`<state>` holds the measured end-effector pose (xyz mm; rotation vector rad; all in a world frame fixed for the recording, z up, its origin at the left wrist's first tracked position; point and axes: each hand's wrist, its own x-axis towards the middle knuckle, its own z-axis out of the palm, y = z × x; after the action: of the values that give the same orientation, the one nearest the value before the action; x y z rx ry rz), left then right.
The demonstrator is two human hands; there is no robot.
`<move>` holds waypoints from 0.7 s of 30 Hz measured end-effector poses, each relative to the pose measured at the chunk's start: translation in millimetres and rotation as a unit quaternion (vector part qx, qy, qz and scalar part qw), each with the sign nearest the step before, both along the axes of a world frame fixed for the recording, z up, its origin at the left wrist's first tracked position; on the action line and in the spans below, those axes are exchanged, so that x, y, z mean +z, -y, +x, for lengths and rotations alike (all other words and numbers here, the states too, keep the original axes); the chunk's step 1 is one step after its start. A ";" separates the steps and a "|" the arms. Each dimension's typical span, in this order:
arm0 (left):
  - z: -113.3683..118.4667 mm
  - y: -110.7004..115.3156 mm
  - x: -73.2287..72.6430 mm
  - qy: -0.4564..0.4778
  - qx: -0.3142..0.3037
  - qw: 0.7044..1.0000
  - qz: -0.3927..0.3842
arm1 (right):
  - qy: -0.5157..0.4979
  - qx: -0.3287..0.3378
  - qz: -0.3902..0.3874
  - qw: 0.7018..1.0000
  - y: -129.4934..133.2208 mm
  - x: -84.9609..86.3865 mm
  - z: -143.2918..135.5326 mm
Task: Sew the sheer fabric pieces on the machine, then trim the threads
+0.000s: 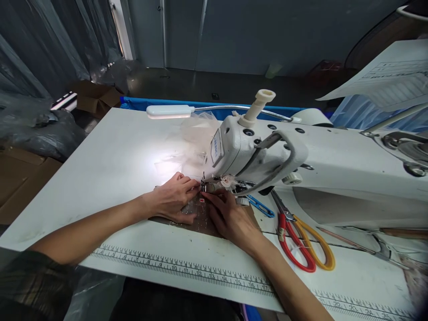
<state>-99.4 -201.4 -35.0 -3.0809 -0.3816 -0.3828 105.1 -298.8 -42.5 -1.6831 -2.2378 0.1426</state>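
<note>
A white sewing machine [230, 142] stands over a brown bed plate [203, 225]. My left hand [175, 198] rests palm down on the plate's left part. Its fingertips reach the presser foot [204, 187], and its thumb is spread away from them. From the right comes my right hand [230, 218], with the index finger stretched to the front of the foot and the thumb apart below it. Whatever lies under the fingertips is too small to make out. Sheer pale fabric [197, 136] lies behind the needle area, lit brightly.
Scissors with red and orange handles [301, 240] and a blue tool [261, 206] lie right of my right hand. A printed ruler [187, 269] runs along the table's [110, 156] front edge. A lamp [170, 111] extends behind the machine head. Cardboard boxes [26, 174] stand at left.
</note>
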 end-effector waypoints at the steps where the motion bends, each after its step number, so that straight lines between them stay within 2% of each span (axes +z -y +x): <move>1: -0.1 -1.2 -0.1 0.000 0.000 1.000 -0.001 | -0.034 -0.001 -0.009 0.999 -0.1 4.0 2.8; 6: 0.3 -6.3 0.5 0.000 0.000 1.000 -0.004 | -0.162 0.004 -0.079 0.984 -6.9 18.1 18.4; 9: 1.0 -7.5 1.5 -0.008 0.004 1.000 0.000 | -0.197 -0.022 -0.113 0.974 -15.5 12.3 22.4; 13: 1.6 -6.9 2.0 -0.013 0.016 1.000 0.003 | -0.252 -0.079 -0.102 0.959 -19.7 3.4 20.9; 18: 1.8 -6.5 1.5 -0.030 0.027 0.999 0.003 | -0.304 -0.053 -0.152 0.939 -4.9 12.2 23.9; 21: 1.2 -6.9 3.0 -0.042 0.029 0.999 -0.005 | -0.308 -0.086 -0.091 0.943 -0.1 14.4 31.6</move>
<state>-98.2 -194.5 -32.0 -3.0753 -0.4696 -0.2485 136.7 -298.7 -28.0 -1.6192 -1.6447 0.7417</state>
